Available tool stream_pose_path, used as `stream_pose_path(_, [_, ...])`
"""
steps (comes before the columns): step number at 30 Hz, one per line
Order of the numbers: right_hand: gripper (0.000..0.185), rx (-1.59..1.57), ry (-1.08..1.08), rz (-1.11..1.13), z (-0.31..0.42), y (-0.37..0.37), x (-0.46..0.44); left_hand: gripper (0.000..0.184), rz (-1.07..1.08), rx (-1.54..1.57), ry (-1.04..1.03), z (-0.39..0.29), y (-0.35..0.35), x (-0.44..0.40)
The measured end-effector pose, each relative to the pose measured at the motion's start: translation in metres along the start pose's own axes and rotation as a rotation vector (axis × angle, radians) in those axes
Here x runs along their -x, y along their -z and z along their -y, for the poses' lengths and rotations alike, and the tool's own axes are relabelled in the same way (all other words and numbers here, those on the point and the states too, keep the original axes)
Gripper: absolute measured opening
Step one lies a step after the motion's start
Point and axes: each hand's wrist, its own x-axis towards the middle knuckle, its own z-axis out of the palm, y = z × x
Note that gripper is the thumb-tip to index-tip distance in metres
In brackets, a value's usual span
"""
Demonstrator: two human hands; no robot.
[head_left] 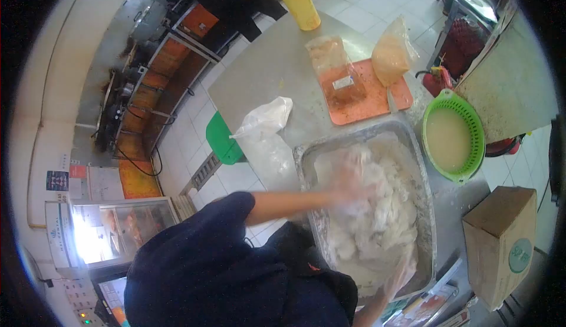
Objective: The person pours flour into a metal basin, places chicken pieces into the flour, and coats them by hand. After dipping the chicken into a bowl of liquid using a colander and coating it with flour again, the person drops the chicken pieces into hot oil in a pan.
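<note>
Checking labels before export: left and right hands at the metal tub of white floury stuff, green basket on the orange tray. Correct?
Basket is wrong: the head view shows the green basket next to the metal tub, apart from the orange tray. Left hand and right hand at the tub: correct.

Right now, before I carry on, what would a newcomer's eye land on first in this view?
Probably the metal tray, right of centre, heaped with a white, floury mass, the left hand a blur over it and the right hand near the tray's lower right corner. Next, likely the bright green basket beyond the tray's upper right, and the orange board above the tray.
</note>
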Motion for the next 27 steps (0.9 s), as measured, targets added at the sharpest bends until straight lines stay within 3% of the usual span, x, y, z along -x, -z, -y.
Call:
stream_pose_path(1, [0.057,0.074,-0.163,-0.218,0.018,0.000,-0.001,0.085,0.019,0.120,0.008,0.007,-0.006,-0.018])
stream_pose_path(2, [0.058,0.162,-0.005,-0.048,-0.017,0.002,-0.030,0.080,0.038,0.239,0.008,0.018,-0.012,-0.043])
stream_pose_path(3, [0.057,0.223,0.107,0.009,-0.017,0.003,-0.039,0.075,0.116,0.061,-0.281,0.044,-0.046,-0.077])
stream_pose_path(5, [0.055,0.177,0.203,0.118,-0.019,-0.010,-0.056,0.071,0.228,0.158,-0.485,0.050,-0.140,-0.125])
stream_pose_path(7, [0.054,-0.299,-0.023,0.308,0.003,-0.028,-0.068,0.069,0.386,0.557,-0.179,0.016,-0.142,-0.119])
stream_pose_path(8, [0.054,-0.448,-0.131,0.387,0.009,-0.037,-0.079,0.067,0.571,0.791,-0.042,0.000,-0.113,-0.104])
stream_pose_path(9, [0.054,-0.459,-0.152,0.428,0.014,-0.044,-0.087,0.065,0.729,0.999,0.139,-0.017,-0.080,-0.086])
stream_pose_path(11, [0.055,-0.358,-0.082,0.443,0.039,-0.047,-0.093,0.064,0.962,1.279,0.247,-0.038,-0.033,-0.066])
stream_pose_path(12, [0.056,-0.279,-0.026,0.426,0.058,-0.044,-0.090,0.059,0.852,1.285,0.219,-0.047,-0.003,-0.057])
stream_pose_path(15, [0.065,-0.372,0.126,0.740,0.104,-0.029,-0.060,0.046,0.592,1.286,0.227,-0.014,0.045,-0.025])
stream_pose_path(16, [0.070,-0.120,0.199,0.744,0.119,-0.017,-0.035,0.043,0.560,1.280,0.262,0.012,0.047,-0.016])
stream_pose_path(18, [0.068,0.425,0.330,0.513,0.128,-0.006,0.005,0.049,0.767,0.849,0.068,0.057,0.038,-0.021])
stream_pose_path(19, [0.068,0.433,0.309,0.516,0.098,-0.004,0.013,0.050,0.834,0.708,-0.007,0.064,0.036,-0.020])
stream_pose_path(21, [0.066,-0.072,0.393,0.186,0.023,-0.002,0.012,0.047,0.730,0.999,0.468,0.046,0.056,-0.009])
stream_pose_path(22, [0.066,-0.062,0.385,0.194,0.020,-0.003,0.013,0.055,0.694,0.987,0.614,0.070,0.018,-0.010])
stream_pose_path(23, [0.065,0.061,0.023,0.018,0.020,-0.009,0.014,0.055,0.696,0.989,0.624,0.078,-0.005,-0.009])
stream_pose_path(25, [0.063,0.181,-0.340,-0.165,-0.007,-0.025,0.015,0.063,0.806,0.728,0.566,0.041,0.013,-0.003])
stream_pose_path(26, [0.060,0.016,-0.108,-0.115,-0.052,-0.042,0.012,0.068,0.902,0.591,0.516,0.004,0.048,0.004])
stream_pose_path(27, [0.058,0.231,0.059,-0.078,-0.059,-0.050,0.012,0.068,0.897,0.590,0.509,-0.001,0.042,0.007])
